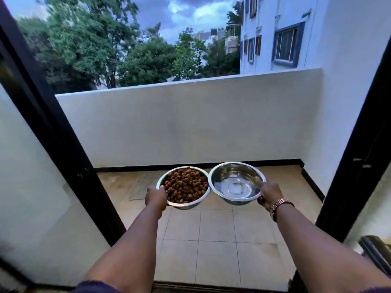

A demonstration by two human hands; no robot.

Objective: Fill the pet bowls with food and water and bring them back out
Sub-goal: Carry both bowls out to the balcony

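The food bowl (183,203) is shiny silver steel, heaped with reddish-brown and tan kibble (185,185). The water bowl (237,182) is the same mirror silver, its water clear with pale grey reflections. A rose-gold watch (278,205) bands the right wrist. The balcony floor (215,240) is beige tile with thin grey grout lines in a square grid; a grey ribbed mat (140,185) lies on it. The parapet wall (190,123) is white, the skirting (211,163) and door frames (53,123) black
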